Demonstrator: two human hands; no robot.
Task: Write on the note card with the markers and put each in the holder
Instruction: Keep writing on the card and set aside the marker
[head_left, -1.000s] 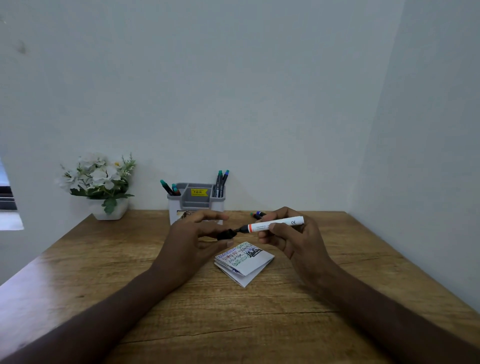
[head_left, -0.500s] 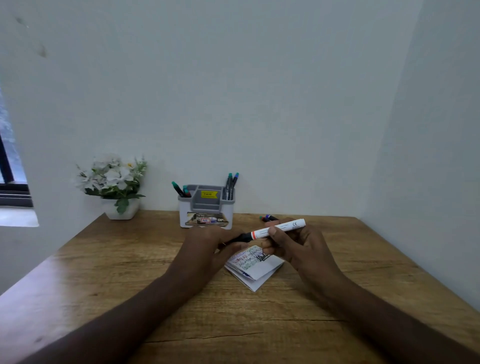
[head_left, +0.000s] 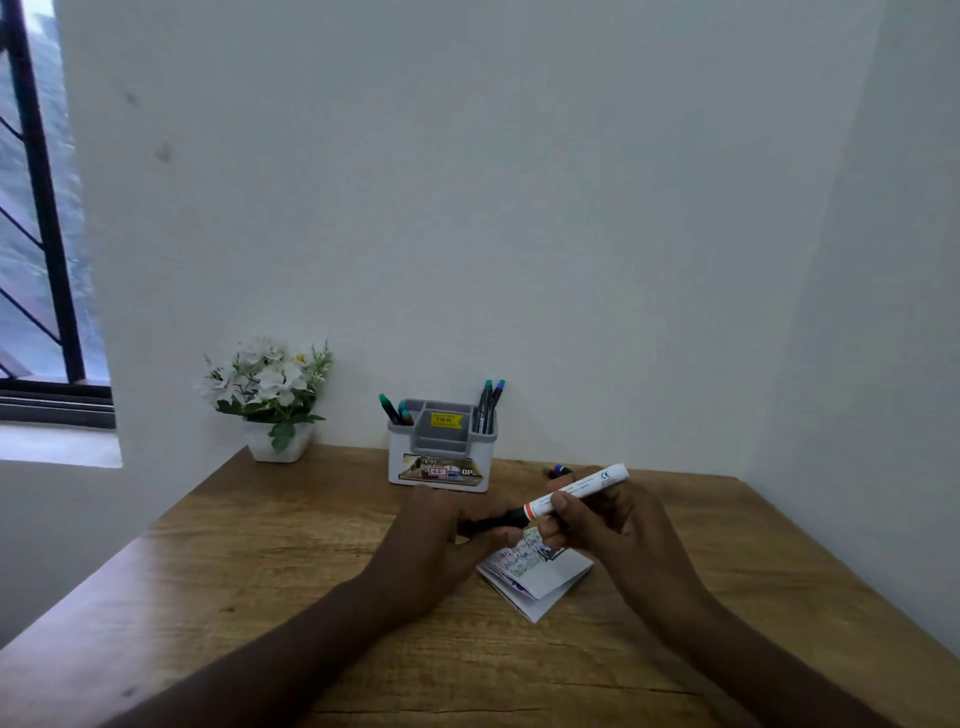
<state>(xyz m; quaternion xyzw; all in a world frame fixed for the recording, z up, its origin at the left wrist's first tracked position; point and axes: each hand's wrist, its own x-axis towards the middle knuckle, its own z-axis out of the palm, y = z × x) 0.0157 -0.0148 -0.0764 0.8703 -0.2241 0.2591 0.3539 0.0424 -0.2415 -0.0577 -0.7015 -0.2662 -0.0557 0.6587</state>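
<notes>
Holding white marker (head_left: 574, 490) over folded note card (head_left: 540, 577), both hands meet above wooden table (head_left: 249, 561). Right hand (head_left: 618, 525) pinches white barrel, fingers curled round it; left hand (head_left: 441, 540) grips marker's black end. Card lies on table, just under hands, covered in coloured writing. Farther back: loose markers (head_left: 557, 470) on table, grey holder (head_left: 441, 447) with several markers (head_left: 488, 405) standing inside, white flower pot (head_left: 275, 410) by wall.

holder (head_left: 441, 457) behind note card (head_left: 545, 577); plant (head_left: 270, 400) left of holder
</notes>
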